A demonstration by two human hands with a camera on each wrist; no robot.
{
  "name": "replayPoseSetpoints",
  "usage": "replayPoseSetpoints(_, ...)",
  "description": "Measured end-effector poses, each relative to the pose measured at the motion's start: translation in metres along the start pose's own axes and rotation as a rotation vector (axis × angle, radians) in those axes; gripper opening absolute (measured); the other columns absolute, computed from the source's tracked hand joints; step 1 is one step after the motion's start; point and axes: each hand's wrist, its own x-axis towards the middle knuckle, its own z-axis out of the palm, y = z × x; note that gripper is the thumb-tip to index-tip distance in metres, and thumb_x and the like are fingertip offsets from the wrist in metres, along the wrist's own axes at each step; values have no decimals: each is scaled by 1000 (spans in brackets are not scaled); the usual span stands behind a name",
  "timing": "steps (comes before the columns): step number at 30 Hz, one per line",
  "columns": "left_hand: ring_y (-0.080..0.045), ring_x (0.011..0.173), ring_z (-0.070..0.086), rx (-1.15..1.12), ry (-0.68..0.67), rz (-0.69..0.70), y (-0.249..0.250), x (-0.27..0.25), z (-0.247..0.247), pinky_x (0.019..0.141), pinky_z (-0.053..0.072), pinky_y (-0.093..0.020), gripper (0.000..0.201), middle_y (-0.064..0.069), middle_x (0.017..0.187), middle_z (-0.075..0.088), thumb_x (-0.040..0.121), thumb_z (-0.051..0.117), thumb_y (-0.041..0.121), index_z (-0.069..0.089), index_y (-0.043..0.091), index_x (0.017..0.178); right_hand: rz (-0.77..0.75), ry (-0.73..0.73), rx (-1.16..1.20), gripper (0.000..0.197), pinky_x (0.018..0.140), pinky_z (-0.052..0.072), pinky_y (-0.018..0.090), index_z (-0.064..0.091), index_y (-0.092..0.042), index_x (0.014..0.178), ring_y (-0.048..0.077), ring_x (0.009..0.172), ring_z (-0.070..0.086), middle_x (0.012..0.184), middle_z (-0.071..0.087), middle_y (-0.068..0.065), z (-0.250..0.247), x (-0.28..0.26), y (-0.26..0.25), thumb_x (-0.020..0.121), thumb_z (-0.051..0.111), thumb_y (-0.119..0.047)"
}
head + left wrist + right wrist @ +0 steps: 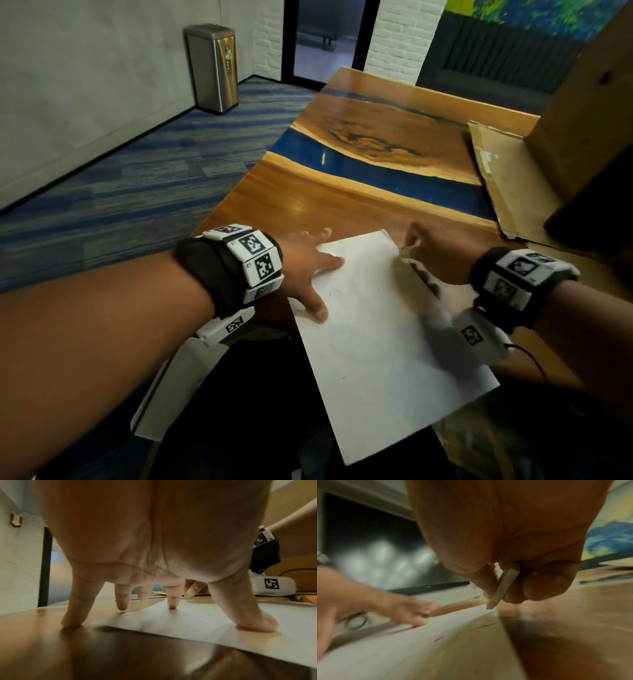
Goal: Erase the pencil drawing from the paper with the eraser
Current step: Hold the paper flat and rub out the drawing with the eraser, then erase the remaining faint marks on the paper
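Observation:
A white sheet of paper (376,335) lies slanted on the wooden table (342,192), its near end hanging over the table's edge. Only a few faint pencil specks (337,291) show on it. My left hand (308,270) lies spread, fingers straight; thumb and forefinger press the sheet's left edge (254,624), the other fingertips rest on the wood. My right hand (431,253) hovers at the sheet's far right corner, blurred, and pinches a thin white eraser (502,588) between thumb and fingers. The eraser's tip (490,607) points down at the paper's corner.
A flattened cardboard sheet (507,178) and a big cardboard box (582,120) stand at the right of the table. A blue resin strip (376,164) crosses the tabletop. On the carpet at the left a steel bin (214,68) stands by the wall. A thin cable (534,359) trails from my right wrist.

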Motion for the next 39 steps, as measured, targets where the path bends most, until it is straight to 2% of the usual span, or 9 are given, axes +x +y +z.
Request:
replayPoseSetpoints(3, -29, 153, 5, -139, 109, -141, -17, -9, 5, 120, 21, -53, 116, 2, 168, -8, 67, 62, 85, 15, 31, 159, 110, -64, 39, 13, 68, 61, 38, 57, -31, 102, 18, 77, 67, 90, 67, -1, 0, -1, 35, 96, 56, -42)
replayPoseSetpoints(9, -28, 134, 36, -76, 144, -269, -22, -19, 15, 102, 42, -49, 102, 1, 151, 34, 67, 55, 88, 39, 26, 147, 73, 65, -210, 42, 87, 52, 39, 50, -39, 122, 18, 100, 56, 121, 58, -4, 1, -14, 56, 88, 54, -63)
replayPoseSetpoints(13, -24, 123, 40, -118, 219, -276, -15, -23, 13, 97, 43, -43, 67, 1, 134, 42, 80, 60, 72, 53, 27, 130, -30, 22, -104, 31, 82, 41, 26, 53, -35, 123, 12, 98, 48, 118, 50, -8, 4, -37, 38, 94, 57, -45)
replayPoseSetpoints(16, -23, 120, 42, -227, 273, -282, -14, -23, 17, 93, 42, -38, 54, 3, 127, 43, 84, 67, 59, 51, 29, 126, -78, -8, -113, 30, 88, 45, 30, 54, -38, 119, 13, 101, 45, 117, 47, -9, 16, -48, 25, 92, 57, -51)
replayPoseSetpoints(24, -22, 131, 49, -626, 515, -239, -22, -17, 4, 104, 42, -34, 59, 0, 144, 51, 92, 68, 14, 45, 23, 145, -14, 85, 27, 46, 96, 45, 30, 52, -27, 135, 15, 115, 51, 132, 53, -4, 9, -50, 6, 94, 55, -49)
replayPoseSetpoints(29, -23, 104, 64, -1029, 791, -62, -36, -31, -46, 91, 56, -42, 47, 0, 121, 65, 85, 67, 2, 62, 36, 118, 9, 66, 179, 53, 74, 46, 20, 45, -28, 142, 14, 104, 60, 136, 57, -5, -17, -45, -4, 94, 59, -46)
replayPoseSetpoints(32, -25, 103, 66, -1148, 927, 33, -36, -41, -79, 89, 57, -52, 48, 0, 117, 67, 81, 66, 4, 68, 46, 104, 24, 30, 570, 51, 60, 49, 20, 46, -31, 141, 13, 86, 63, 121, 64, -5, -34, -35, -4, 94, 62, -41)
replayPoseSetpoints(36, -27, 104, 68, -1282, 945, 150, -27, -50, -106, 90, 57, -55, 39, -3, 113, 70, 91, 62, 4, 69, 37, 111, -28, 110, 1061, 21, 57, 44, 27, 68, -23, 114, 15, 71, 52, 96, 65, 2, -45, -28, 1, 93, 65, -27)
replayPoseSetpoints(39, -31, 107, 68, -1345, 960, 247, -28, -56, -111, 91, 55, -58, 44, -4, 115, 71, 80, 72, 16, 66, 36, 119, -98, 250, 1238, 13, 51, 34, 26, 73, -13, 103, 12, 58, 43, 76, 56, 3, -52, -28, 1, 94, 64, -15)
